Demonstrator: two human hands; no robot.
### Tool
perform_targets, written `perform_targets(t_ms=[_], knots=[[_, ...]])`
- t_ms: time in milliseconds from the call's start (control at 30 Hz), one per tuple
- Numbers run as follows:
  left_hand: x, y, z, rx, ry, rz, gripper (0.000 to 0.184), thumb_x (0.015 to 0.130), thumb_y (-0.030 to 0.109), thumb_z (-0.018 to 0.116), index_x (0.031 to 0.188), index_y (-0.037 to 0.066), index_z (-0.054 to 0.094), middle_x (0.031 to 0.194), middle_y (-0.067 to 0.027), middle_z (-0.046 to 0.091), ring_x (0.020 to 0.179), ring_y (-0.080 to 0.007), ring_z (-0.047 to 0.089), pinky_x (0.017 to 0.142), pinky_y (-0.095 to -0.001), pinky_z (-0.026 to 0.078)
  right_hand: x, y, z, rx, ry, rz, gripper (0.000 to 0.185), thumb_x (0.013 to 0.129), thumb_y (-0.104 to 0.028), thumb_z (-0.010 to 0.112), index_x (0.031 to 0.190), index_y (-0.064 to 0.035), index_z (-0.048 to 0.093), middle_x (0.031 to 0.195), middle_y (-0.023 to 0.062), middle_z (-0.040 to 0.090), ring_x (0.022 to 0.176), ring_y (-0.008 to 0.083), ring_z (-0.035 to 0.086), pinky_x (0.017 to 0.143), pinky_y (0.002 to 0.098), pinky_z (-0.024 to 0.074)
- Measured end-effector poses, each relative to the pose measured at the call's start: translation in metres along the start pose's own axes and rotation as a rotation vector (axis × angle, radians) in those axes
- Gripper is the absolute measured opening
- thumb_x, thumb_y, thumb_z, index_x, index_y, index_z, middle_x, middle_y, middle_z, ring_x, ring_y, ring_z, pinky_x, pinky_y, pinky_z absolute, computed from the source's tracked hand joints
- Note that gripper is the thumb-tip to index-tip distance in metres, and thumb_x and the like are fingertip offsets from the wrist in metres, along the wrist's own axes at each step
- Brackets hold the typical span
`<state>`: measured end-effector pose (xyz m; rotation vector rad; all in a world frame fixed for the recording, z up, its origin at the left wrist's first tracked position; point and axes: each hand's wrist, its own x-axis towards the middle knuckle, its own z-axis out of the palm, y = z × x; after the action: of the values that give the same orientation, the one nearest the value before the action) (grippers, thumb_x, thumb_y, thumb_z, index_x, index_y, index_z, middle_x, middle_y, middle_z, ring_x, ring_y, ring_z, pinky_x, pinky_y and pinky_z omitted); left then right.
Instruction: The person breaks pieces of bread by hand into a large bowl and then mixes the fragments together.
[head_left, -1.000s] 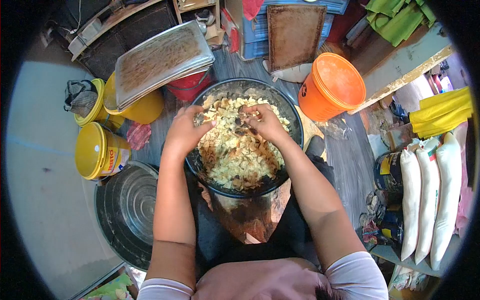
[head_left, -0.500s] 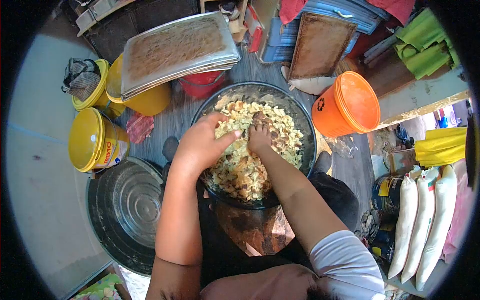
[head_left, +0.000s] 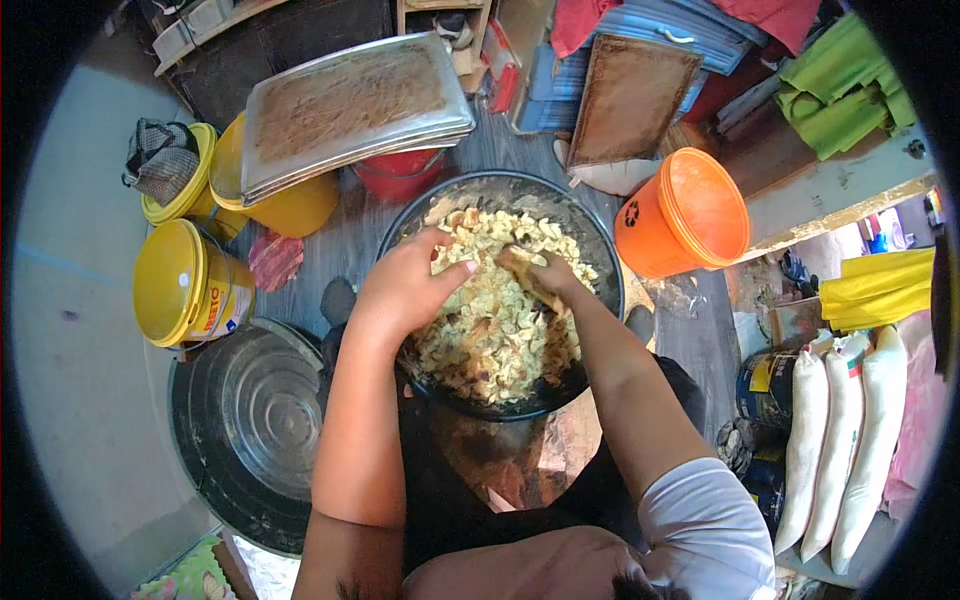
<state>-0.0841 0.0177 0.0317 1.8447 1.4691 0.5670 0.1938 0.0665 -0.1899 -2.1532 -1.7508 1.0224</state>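
Observation:
A wide black basin (head_left: 612,300) stands between my knees, filled with torn, pale yellow pieces (head_left: 490,345) that look like bread, some with brown crust. Over the left part of the heap is my left hand (head_left: 410,285), thumb and fingers apart, the fingertips at the pieces and nothing seen in its grasp. My right hand (head_left: 556,278) is bent down at the right of the heap, its fingers curled round a larger yellow-brown piece of bread (head_left: 525,268). That hand's fingertips are partly hidden.
An orange bucket (head_left: 690,215) stands right of the basin. Stacked metal trays (head_left: 350,105) rest over a yellow bucket (head_left: 300,205) and a red bucket (head_left: 400,175). A lidded yellow bucket (head_left: 170,285) and a large black lid (head_left: 250,420) lie left. Long white filled bags (head_left: 845,440) are at right.
My right hand has turned from palm-down on the heap to curled round a piece, its wrist shifting right. My left hand has stayed nearly in place. Crusty pieces at right have been moved about.

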Motion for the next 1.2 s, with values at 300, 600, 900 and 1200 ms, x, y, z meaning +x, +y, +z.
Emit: perform_targets(t_ms=[300,600,900,1200], knots=[[0.005,0.0,0.017,0.011,-0.021,0.024,0.055,0.074,0.042,0.065,0.105,-0.002,0.056,0.094,-0.0206,0.061,0.089,-0.0319,0.059,0.078,-0.0365,0.045,-0.062,0.0,0.004,0.932,-0.266,0.392,0.059,0.079,-0.035,0.048,0.127,-0.0045,0.03,0.097,0.0168,0.054,0.069,0.02,0.055,0.052,0.0385,0.0388],[0.011,0.004,0.037,-0.217,0.021,0.27,0.067,0.073,0.033,0.071,0.124,-0.001,0.042,0.114,-0.0197,0.053,0.11,-0.027,0.05,0.094,-0.0346,0.038,-0.122,-0.089,-0.113,0.964,-0.413,-0.282,0.034,0.077,-0.017,0.056,0.109,-0.0048,0.051,0.096,0.0041,0.057,0.083,0.0135,0.056,0.064,0.0242,0.0458],[-0.018,0.047,0.05,-1.1,-0.399,0.161,0.04,0.081,0.019,0.065,0.113,0.0,0.05,0.105,-0.0041,0.058,0.096,-0.0115,0.054,0.087,-0.0272,0.042,-0.195,-0.105,-0.122,1.54,-0.449,-0.33,0.038,0.079,-0.01,0.058,0.115,-0.0018,0.05,0.107,0.0081,0.058,0.1,0.0177,0.057,0.088,0.0295,0.0463],[-0.003,0.049,0.054,-1.293,-0.271,0.127,0.045,0.082,0.009,0.059,0.123,0.002,0.043,0.112,-0.008,0.056,0.099,-0.0188,0.057,0.085,-0.0329,0.047,-0.177,-0.11,-0.129,1.734,-0.478,-0.348,0.04,0.084,-0.015,0.052,0.122,-0.0055,0.045,0.112,0.0074,0.055,0.1,0.0194,0.056,0.087,0.0343,0.0473]])
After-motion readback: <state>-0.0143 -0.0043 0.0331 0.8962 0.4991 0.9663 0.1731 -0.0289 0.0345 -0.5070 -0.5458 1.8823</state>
